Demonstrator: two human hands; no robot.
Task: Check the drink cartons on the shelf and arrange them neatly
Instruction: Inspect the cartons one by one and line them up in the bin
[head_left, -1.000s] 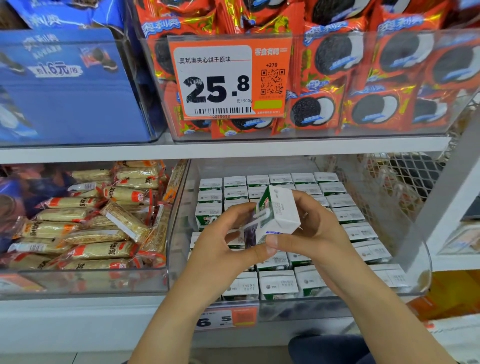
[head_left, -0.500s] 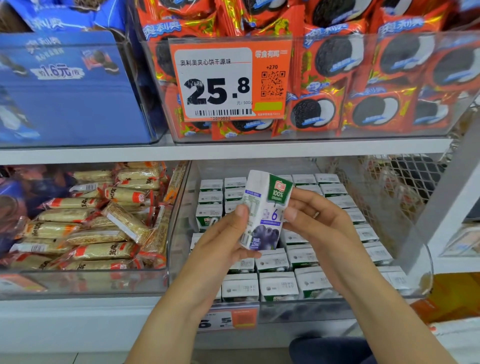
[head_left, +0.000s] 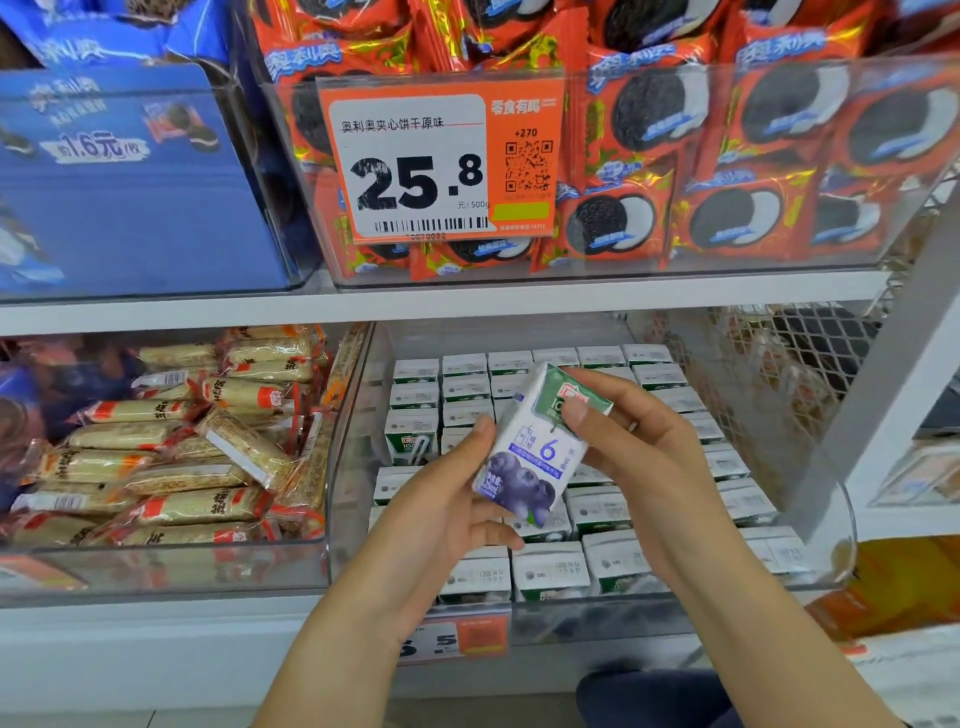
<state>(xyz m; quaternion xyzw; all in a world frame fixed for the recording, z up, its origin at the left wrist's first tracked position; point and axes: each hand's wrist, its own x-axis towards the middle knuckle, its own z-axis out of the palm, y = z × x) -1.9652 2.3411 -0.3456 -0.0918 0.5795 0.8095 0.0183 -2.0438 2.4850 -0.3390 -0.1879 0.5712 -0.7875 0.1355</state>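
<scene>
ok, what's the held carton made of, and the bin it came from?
Carton: looks like coated paperboard, smooth with a slight sheen, sharp folded edges, printed faces. Bin: clear rigid plastic, probably acrylic; the cartons inside show through its glossy curved front wall. Both hands hold the carton.

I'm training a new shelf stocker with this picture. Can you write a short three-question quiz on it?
1. True or false: both hands hold the small white blueberry drink carton.
2. Where are the other white-and-green cartons? A) clear plastic bin on the lower shelf B) upper shelf C) floor
3. Fill in: the large orange price tag on the upper bin reads ____.

Key: 1 true: left hand grips low, right hand pinches the top. 2 A. 3 25.8.
</scene>
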